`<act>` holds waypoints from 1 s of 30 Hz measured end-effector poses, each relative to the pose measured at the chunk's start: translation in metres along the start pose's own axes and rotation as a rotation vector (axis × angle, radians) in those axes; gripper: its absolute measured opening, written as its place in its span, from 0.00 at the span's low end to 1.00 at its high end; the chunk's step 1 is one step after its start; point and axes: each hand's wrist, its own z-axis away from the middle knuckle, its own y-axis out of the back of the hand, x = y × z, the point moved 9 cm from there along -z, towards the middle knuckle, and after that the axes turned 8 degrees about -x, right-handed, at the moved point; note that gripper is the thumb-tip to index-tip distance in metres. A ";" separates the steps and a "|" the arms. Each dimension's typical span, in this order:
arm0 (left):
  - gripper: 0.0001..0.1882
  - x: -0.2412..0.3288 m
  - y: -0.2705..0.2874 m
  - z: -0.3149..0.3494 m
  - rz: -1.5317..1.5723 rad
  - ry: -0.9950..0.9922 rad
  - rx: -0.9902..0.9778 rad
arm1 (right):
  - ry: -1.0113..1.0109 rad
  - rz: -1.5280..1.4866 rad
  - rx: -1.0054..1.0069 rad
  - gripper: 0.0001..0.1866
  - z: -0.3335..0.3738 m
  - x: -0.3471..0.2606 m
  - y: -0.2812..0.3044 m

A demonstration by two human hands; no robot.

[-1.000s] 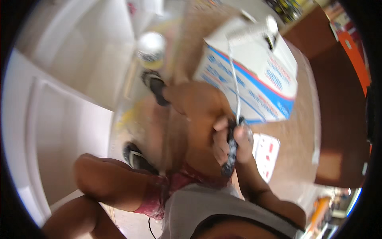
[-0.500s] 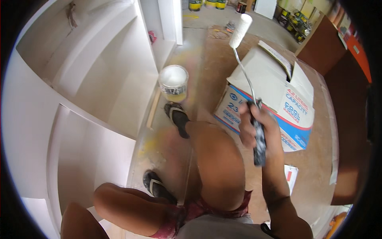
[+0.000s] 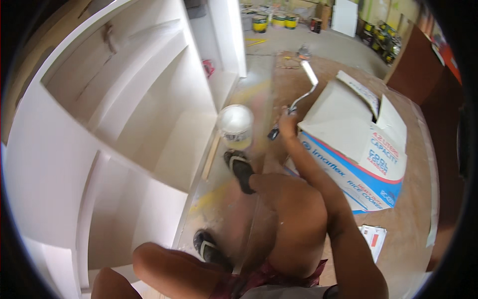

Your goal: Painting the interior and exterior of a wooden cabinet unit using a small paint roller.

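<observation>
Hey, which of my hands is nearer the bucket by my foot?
Right, of what shows: your right hand, holding the roller, is to the right of the bucket, apart from it. Your left hand is out of view.

Gripped a mini paint roller (image 3: 311, 79) in the right hand (image 3: 288, 121) at upper centre, with its black handle (image 3: 273, 133) toward the lower left and its white sleeve (image 3: 308, 71) toward the upper right. Held the right arm (image 3: 343, 214) out from the lower right, beside a white, blue and red cardboard box (image 3: 343, 114). Had an open pail (image 3: 236, 139) with white contents left of the hand, near one dark flip-flop (image 3: 240, 167). Had a white shelving cabinet (image 3: 30, 179) filling the left, a brown floor sheet (image 3: 343, 65) under the box, and paint cans (image 3: 381, 42) at upper right.
</observation>
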 end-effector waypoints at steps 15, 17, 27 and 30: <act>0.15 -0.034 -0.014 0.009 -0.015 0.044 0.028 | -0.066 0.499 -0.030 0.17 0.044 -0.091 0.280; 0.15 -0.034 -0.013 0.008 -0.019 0.051 0.029 | -0.101 0.790 -0.039 0.17 0.069 -0.120 0.318; 0.16 -0.039 -0.062 -0.054 0.463 0.179 0.191 | -0.213 0.322 -0.292 0.24 0.159 -0.053 0.152; 0.19 -0.051 -0.209 -0.099 0.938 0.380 -0.168 | -0.096 0.203 -0.412 0.27 0.169 -0.058 0.035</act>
